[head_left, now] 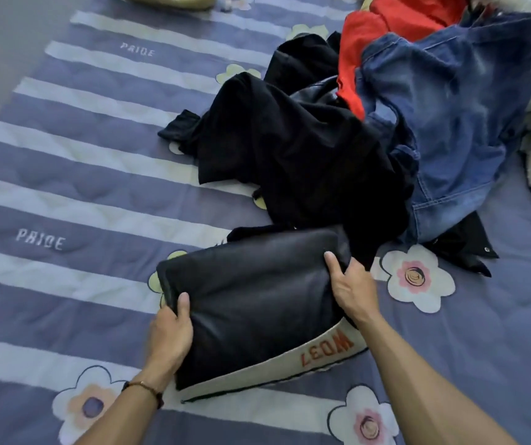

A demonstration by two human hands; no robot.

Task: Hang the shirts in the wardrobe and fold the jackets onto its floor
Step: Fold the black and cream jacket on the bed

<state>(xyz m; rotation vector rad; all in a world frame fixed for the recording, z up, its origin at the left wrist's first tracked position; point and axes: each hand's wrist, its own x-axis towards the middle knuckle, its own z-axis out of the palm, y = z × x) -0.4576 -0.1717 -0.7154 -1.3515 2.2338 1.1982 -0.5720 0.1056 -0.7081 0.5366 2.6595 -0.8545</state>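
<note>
Folded black jacket (251,303) lies on the bed (65,194), its cream hem band reading "WD37" in orange, upside down from the camera; left hand (169,338) grips its left edge with the thumb on top, right hand (352,284) grips its right edge the same way. The bed cover shows "PRIDE" twice in white on the purple-and-white stripes, plus cartoon flowers. Behind the jacket is one heap: black garments (289,149), one blue denim jacket (444,117), one red garment (395,24).
</note>
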